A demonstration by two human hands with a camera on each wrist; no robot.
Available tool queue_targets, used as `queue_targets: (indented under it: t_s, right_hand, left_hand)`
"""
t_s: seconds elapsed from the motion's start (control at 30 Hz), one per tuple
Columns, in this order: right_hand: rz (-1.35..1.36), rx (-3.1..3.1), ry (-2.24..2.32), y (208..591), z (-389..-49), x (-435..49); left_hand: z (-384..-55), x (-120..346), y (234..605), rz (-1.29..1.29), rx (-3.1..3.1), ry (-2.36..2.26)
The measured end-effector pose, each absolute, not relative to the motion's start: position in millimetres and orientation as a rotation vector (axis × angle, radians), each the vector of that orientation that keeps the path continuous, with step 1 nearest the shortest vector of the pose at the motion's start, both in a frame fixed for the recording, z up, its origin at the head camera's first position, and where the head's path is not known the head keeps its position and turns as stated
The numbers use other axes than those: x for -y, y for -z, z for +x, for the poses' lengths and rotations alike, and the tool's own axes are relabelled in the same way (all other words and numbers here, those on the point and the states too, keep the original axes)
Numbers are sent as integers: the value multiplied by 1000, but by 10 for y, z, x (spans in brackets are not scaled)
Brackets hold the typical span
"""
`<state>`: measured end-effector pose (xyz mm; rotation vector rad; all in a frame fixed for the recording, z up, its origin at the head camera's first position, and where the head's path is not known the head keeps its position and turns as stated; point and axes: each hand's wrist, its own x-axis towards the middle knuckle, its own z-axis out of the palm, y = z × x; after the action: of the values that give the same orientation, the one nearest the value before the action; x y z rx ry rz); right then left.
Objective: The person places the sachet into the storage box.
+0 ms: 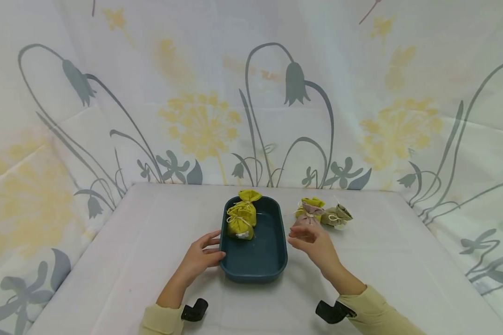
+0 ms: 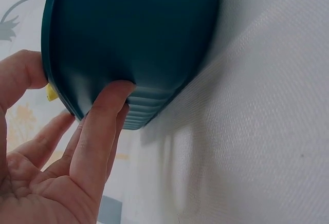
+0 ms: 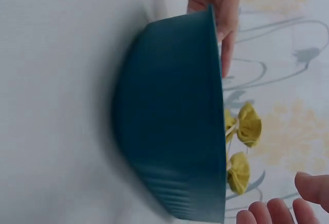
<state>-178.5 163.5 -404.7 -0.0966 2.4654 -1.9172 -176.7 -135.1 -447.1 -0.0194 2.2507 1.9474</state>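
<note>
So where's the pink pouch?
In the head view, the pink pouch sits right of the tray, just beyond the right hand, the olive pouch to its right.

There are five tied pouches [image 1: 241,222] and one tub [image 1: 255,260].

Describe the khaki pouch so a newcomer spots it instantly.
Find the teal tub on the white tablecloth. In the head view, look right of it, just past the right hand. The khaki pouch is rightmost, its dull brownish green unlike the mauve pouch and yellow pouch beside it.
</note>
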Motion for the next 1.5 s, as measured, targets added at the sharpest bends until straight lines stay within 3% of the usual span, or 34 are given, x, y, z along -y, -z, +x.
queue_targets:
  t_s: [0.7, 1.5]
  right_hand:
    - [190, -2471, 1999, 4363, -1558, -2225]
    - [373, -2593, 2141, 4456, -1733, -2757]
  left_hand:
    - [-1762, 1376, 4432, -40, -2261, -1960]
    - [-1780, 1390, 4490, -4, -2217, -1984]
